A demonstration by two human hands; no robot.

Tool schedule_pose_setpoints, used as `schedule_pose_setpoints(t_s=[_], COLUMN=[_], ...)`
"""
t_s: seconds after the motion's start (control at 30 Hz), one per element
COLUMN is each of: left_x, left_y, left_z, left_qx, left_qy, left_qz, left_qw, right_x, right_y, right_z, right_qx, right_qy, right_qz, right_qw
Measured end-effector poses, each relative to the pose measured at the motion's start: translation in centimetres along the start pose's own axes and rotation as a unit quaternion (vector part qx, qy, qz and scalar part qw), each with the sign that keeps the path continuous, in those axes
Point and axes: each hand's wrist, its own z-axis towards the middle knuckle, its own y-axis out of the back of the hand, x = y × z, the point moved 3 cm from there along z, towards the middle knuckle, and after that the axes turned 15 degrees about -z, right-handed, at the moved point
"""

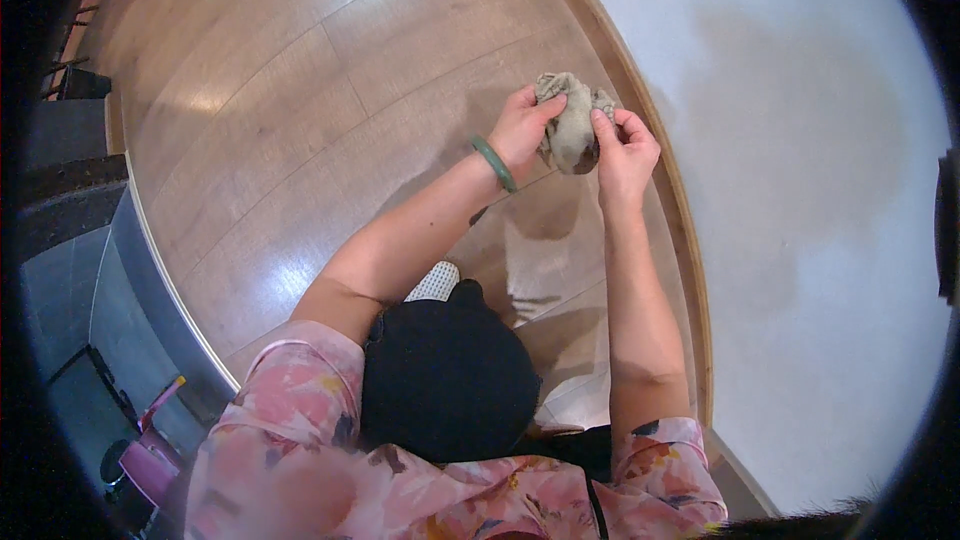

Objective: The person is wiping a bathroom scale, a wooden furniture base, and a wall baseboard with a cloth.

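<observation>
Between my hands is a crumpled grey-beige cloth (574, 130) with a dark stain on its lower part. My left hand (524, 130), below which a green bangle (493, 162) circles the wrist, grips the cloth's left side with the thumb on top. On the other side, my right hand (628, 152) pinches the cloth's right edge between thumb and fingers. Both arms are stretched forward, and the cloth is held above the wood floor close to the wall's foot. Some fingers are hidden behind the cloth.
Wood-plank flooring (300, 90) spreads ahead and to the left. A wooden skirting board (672, 180) runs along the white wall (840, 340) on my right. My dark-clad knee (450, 375) is bent below my arms. At the lower left stands a pink object (150, 465), its kind unclear.
</observation>
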Motion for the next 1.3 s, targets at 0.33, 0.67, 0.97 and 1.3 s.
schedule_pose_setpoints(t_s=[0.33, 0.67, 0.97, 1.3], left_x=[0.4, 0.9, -7.0, -13.6], left_y=[-0.3, 0.1, 5.9, 0.8], left_z=[0.0, 0.2, 14.3, 36.4], left_qx=[-0.022, -0.029, -0.156, -0.139], left_qy=[0.051, 0.109, -0.078, -0.415], left_qz=[-0.078, -0.134, 0.013, 0.486], left_qw=[0.995, 0.985, 0.985, 0.756], right_x=[-0.3, 4.2, -0.3, -10.2], right_y=[0.7, -1.0, 12.5, 39.8], right_z=[0.0, -1.4, -7.6, -31.5], right_qx=[-0.017, 0.113, 0.169, 0.238], right_qy=[0.028, 0.307, 0.198, -0.067], right_qz=[0.057, -0.313, -0.38, -0.562], right_qw=[0.998, 0.892, 0.887, 0.789])
